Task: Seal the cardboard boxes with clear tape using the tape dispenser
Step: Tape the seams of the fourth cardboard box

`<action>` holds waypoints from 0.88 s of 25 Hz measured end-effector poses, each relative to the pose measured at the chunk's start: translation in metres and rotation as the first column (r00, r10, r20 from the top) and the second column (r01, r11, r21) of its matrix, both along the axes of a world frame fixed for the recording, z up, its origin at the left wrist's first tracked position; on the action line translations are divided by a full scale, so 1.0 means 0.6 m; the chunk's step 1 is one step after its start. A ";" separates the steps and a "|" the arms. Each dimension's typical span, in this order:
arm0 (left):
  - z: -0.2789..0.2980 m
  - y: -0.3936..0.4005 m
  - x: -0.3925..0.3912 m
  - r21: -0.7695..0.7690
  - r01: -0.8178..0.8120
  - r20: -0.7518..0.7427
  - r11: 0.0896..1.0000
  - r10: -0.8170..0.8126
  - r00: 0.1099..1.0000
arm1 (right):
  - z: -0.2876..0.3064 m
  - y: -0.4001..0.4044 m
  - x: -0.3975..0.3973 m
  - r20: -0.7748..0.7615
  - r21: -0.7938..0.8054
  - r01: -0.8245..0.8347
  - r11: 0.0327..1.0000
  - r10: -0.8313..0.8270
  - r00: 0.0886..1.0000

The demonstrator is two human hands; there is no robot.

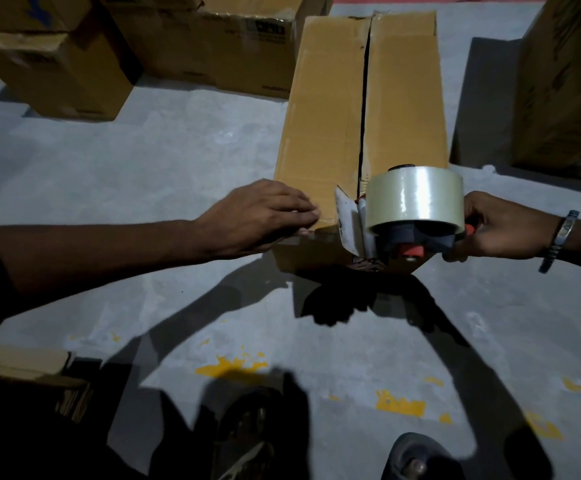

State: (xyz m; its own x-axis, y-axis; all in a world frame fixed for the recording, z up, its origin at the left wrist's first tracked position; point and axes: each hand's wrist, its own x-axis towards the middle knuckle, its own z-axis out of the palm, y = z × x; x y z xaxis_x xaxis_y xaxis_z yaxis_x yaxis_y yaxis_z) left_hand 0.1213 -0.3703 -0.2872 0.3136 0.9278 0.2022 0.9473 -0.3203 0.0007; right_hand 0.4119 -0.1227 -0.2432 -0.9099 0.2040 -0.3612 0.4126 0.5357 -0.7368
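A long brown cardboard box [330, 109] lies on the grey floor, its two top flaps meeting at a dark open seam down the middle. My left hand [258, 216] rests flat with straight fingers on the box's near left corner. My right hand [500, 226] grips the handle of the tape dispenser [410, 244], which carries a roll of clear tape [415, 199]. The dispenser's front end sits against the box's near end, just below the seam. A short white flap of tape or guard sticks up there.
Several other cardboard boxes [209, 39] stand at the back left, one more box [566, 81] at the right edge, and a flattened carton [22, 372] at the lower left. My feet [417, 459] show at the bottom, near yellow paint marks on the floor.
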 end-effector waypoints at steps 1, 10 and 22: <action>-0.009 0.013 0.006 -0.053 0.039 0.012 0.998 -0.038 0.999 | 0.000 -0.001 -0.001 -0.015 0.006 -0.001 1.000 0.001 1.000; -0.051 0.031 0.006 -0.153 0.089 0.050 0.984 -0.083 0.995 | 0.018 -0.010 0.019 -0.044 0.222 -0.074 0.972 0.086 0.995; -0.045 0.015 0.005 -0.171 0.065 -0.009 0.983 -0.068 0.998 | 0.003 0.129 0.194 0.163 0.246 0.032 0.969 -0.074 0.984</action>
